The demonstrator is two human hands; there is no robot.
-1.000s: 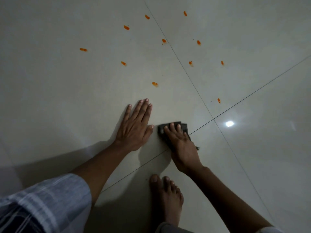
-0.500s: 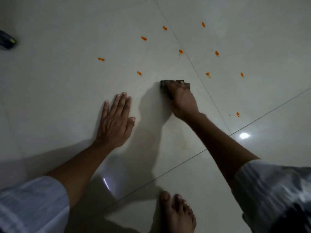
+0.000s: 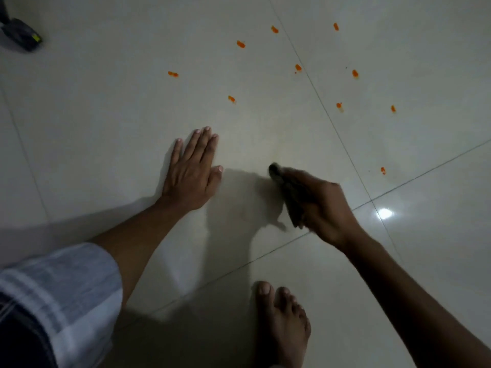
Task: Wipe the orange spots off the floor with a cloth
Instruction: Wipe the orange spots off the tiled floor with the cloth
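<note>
Left hand [image 3: 191, 171] flat, fingers [image 3: 198, 140] straight, right hand [image 3: 322, 205] blurred, apparently gripping

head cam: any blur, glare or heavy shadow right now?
Head view: right hand and cloth are motion-blurred; left hand is sharp. Glare spot on the floor at right. Dim light, arm shadows between the hands.

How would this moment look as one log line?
left hand flat on floor | right hand grips dark cloth | orange spots unwiped
</note>
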